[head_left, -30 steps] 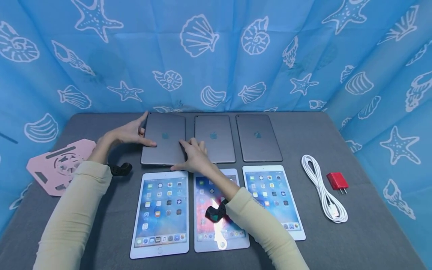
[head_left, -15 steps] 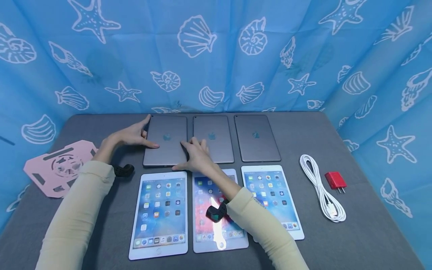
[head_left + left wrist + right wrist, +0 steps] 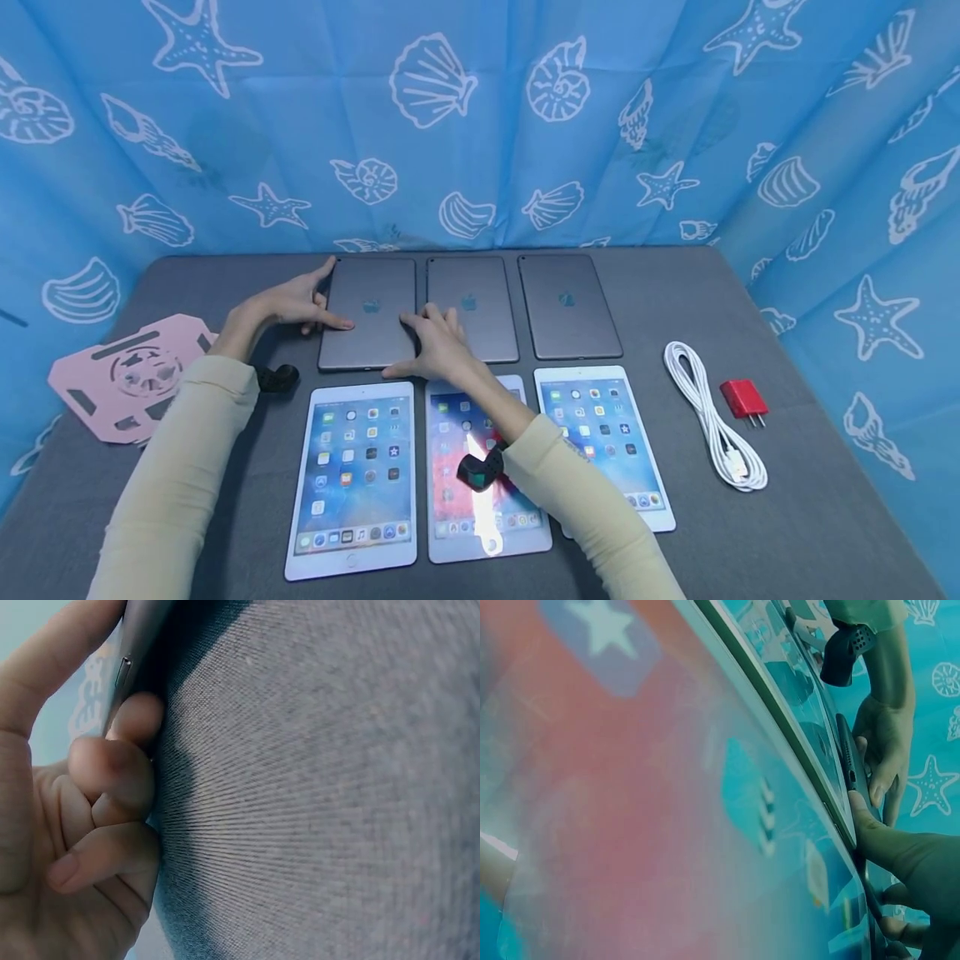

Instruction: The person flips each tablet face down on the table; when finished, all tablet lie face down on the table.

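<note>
A grey tablet (image 3: 369,287) lies back side up at the left of the far row, both hands at its edges. My left hand (image 3: 296,302) holds its left side: the thumb lies on the back, one finger reaches the upper left corner. In the left wrist view, curled fingertips (image 3: 124,761) meet the tablet's edge (image 3: 127,667) close to the cloth. My right hand (image 3: 438,346) holds the lower right corner, thumb at the bottom edge and a finger at the right edge. Two more grey tablets, a middle one (image 3: 472,292) and a right one (image 3: 570,308), lie alongside.
Nearer stand three white tablets with lit screens: left (image 3: 356,479), middle (image 3: 450,467) under my right forearm, and right (image 3: 607,425). A pink cut-out stand (image 3: 135,375) lies at left. A white cable (image 3: 708,408) and red charger (image 3: 744,398) lie at right. A blue curtain (image 3: 480,125) hangs behind.
The left grey tablet's lower edge has shifted slightly down and right with both hands between one second and half a second ago. Since then the hands look still; the whole view drifts slightly.
</note>
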`<state>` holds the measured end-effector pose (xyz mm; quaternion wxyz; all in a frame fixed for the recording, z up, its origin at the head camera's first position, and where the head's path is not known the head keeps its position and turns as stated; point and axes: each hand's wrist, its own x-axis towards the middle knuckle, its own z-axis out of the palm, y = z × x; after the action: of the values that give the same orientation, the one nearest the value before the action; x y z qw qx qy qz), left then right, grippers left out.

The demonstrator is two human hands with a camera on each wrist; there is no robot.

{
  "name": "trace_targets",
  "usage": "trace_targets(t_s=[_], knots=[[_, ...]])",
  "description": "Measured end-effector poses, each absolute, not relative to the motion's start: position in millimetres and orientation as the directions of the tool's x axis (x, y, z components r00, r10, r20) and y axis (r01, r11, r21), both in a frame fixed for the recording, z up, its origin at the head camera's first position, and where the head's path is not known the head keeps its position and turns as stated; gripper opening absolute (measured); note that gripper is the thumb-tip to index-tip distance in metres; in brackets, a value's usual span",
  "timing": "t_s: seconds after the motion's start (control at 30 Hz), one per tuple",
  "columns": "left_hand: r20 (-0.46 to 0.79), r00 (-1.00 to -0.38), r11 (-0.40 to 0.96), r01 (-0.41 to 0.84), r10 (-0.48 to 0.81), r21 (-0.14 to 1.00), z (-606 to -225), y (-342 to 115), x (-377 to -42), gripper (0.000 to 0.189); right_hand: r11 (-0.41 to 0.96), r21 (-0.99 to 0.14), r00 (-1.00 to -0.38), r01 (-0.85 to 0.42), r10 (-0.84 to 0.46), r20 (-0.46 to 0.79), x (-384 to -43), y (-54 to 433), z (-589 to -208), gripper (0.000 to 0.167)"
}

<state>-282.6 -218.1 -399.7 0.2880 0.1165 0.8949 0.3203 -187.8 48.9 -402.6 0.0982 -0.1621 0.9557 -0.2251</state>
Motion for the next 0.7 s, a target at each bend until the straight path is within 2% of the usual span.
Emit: trace_targets(t_s=[0.4,0.7], knots=[[-0.459,-0.797,0.787,0.034,0.394,0.616,-401.6,-218.9,-284.2,0.13,0.83,-0.479,-0.919,-0.285,-0.379,-0.111,-190.6,51.4,-405.1,0.098],[-0.455,-0.8,0.78,0.025,0.39,0.625,-406.9,-219.5,-285.1,0.127,0.843,-0.448,-0.918,-0.297,-0.382,-0.11,-190.0,52.5,-405.1,0.097]])
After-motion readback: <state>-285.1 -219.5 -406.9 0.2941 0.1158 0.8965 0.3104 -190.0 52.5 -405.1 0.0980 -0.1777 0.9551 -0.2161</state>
